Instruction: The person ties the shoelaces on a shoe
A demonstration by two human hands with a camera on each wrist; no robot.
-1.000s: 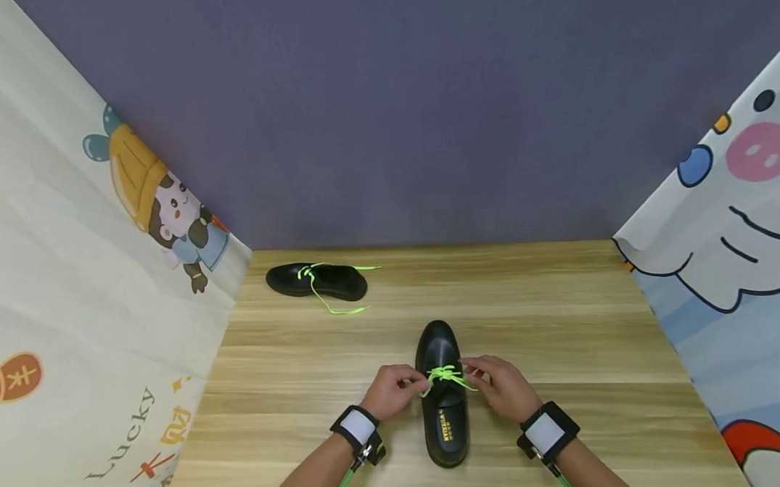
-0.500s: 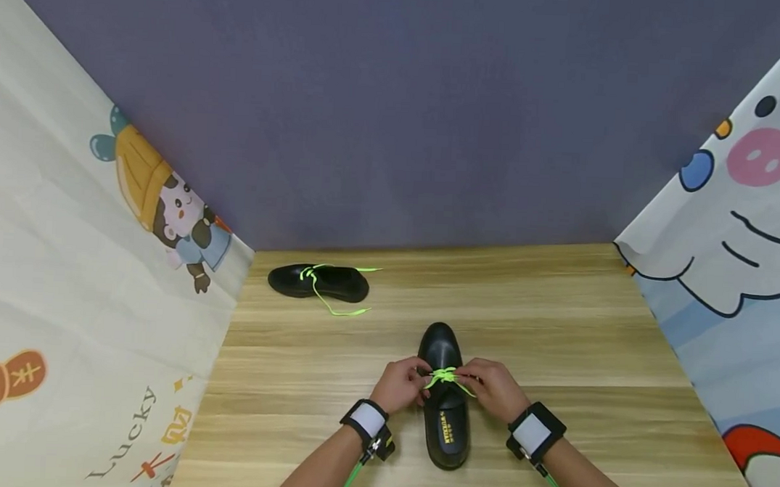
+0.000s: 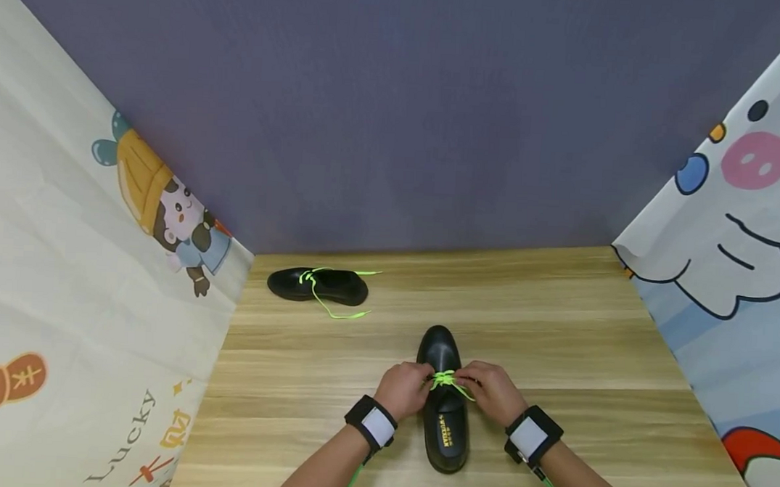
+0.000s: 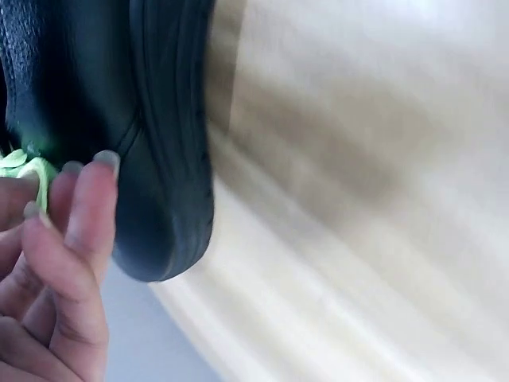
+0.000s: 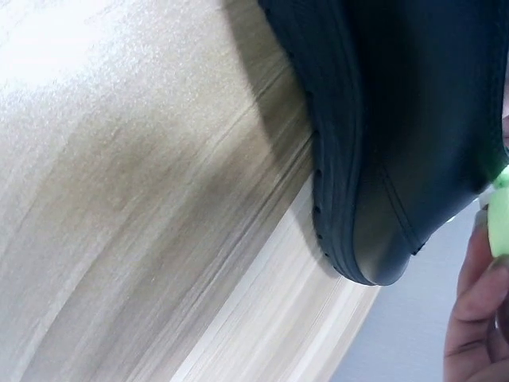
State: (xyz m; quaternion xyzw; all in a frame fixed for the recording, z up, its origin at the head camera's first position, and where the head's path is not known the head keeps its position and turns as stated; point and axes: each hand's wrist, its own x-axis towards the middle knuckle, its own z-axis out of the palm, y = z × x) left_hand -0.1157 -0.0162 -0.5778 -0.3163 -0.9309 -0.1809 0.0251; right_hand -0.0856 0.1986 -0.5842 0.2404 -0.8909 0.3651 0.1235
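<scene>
A black leather shoe (image 3: 439, 346) stands on the wooden surface, toe pointing away from me. Its neon green shoelace (image 3: 445, 377) is tied in a bow across the front. From the left side, my left hand (image 3: 402, 389) pinches a loop of the lace, and the left wrist view shows green lace (image 4: 40, 179) between thumb and fingers. Opposite it, my right hand (image 3: 493, 390) pinches the other loop; a flat green piece of it shows at the edge of the right wrist view. A loose lace end hangs below the right fingers.
A second black shoe (image 3: 318, 285) lies back left, toe to the left, its green lace ends (image 3: 347, 316) trailing loose. A dark grey panel (image 3: 434, 129) rises behind the wooden surface (image 3: 557, 316). Printed white cloths flank it at left (image 3: 56, 258) and right (image 3: 754, 288).
Both hands have drawn in toward the bow from either side. The left hand has turned and changed its hold on the lace. The shoes stay where they were.
</scene>
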